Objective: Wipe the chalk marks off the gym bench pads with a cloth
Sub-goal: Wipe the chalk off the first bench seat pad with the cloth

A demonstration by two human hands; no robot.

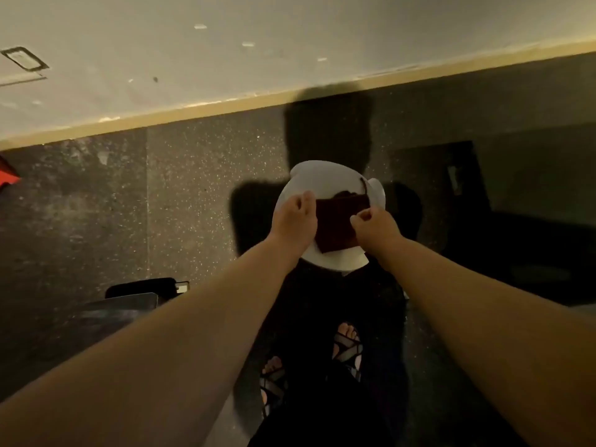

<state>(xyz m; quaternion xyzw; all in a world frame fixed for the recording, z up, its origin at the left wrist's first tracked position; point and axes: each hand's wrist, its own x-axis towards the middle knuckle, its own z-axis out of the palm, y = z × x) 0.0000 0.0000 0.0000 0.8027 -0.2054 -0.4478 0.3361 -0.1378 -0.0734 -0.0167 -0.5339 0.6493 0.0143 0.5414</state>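
A dark brown cloth (pixel 337 221) hangs stretched between my two hands above a round white basin (pixel 316 179) that stands on the speckled dark floor. My left hand (pixel 295 217) pinches the cloth's left edge. The right edge is pinched by my right hand (pixel 375 229). A dark pad-like shape (pixel 132 301) lies low on the left, and a larger dark shape (pixel 451 188) stands on the right in shadow. Chalk marks on either cannot be made out.
My sandalled feet (pixel 346 343) stand just below the basin. A pale wall with a yellowish baseboard (pixel 225 104) runs across the top. A red object (pixel 8 175) pokes in at the left edge.
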